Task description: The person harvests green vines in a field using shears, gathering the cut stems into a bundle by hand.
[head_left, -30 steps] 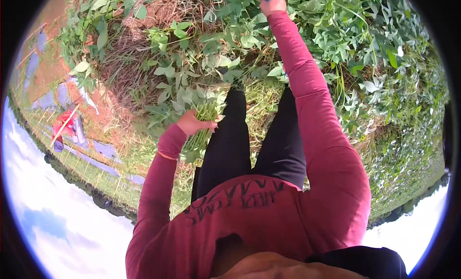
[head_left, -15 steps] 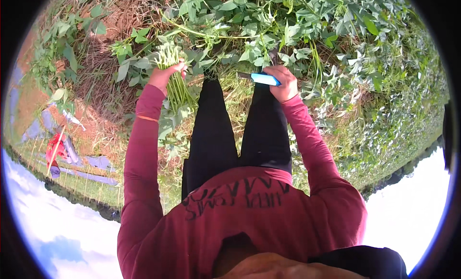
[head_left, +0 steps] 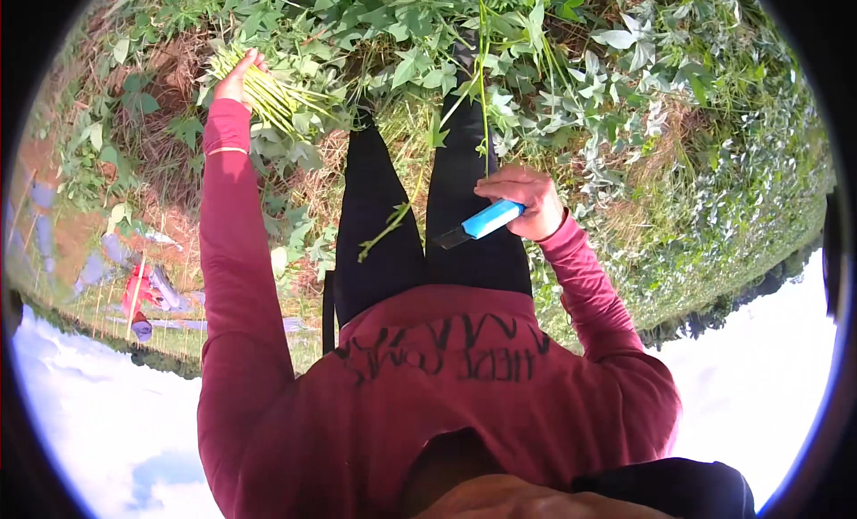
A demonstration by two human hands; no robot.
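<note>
Stretched out to the far left, my left hand (head_left: 235, 80) is closed around a bunch of cut green stems (head_left: 281, 99), whose ends fan out to the right. My right hand (head_left: 528, 202), in front of my right thigh, grips a knife with a bright blue handle (head_left: 493, 218) and a short dark blade (head_left: 453, 239) pointing left. A long thin vine (head_left: 483, 82) runs from the right fingers up into the leaves; whether the fingers pinch it is hard to tell. Another leafy sprig (head_left: 391, 224) hangs across my left thigh.
Dense leafy vines (head_left: 527, 37) cover the ground ahead and to the right. Dry brown grass (head_left: 178, 59) lies around my left hand. Farther off at left, a person in red (head_left: 138, 287) is bent over beside pale sheets on the soil.
My left hand has moved outward and farther ahead with the stems. My right hand has drawn back toward my body with the knife, and a long vine now stretches up from it.
</note>
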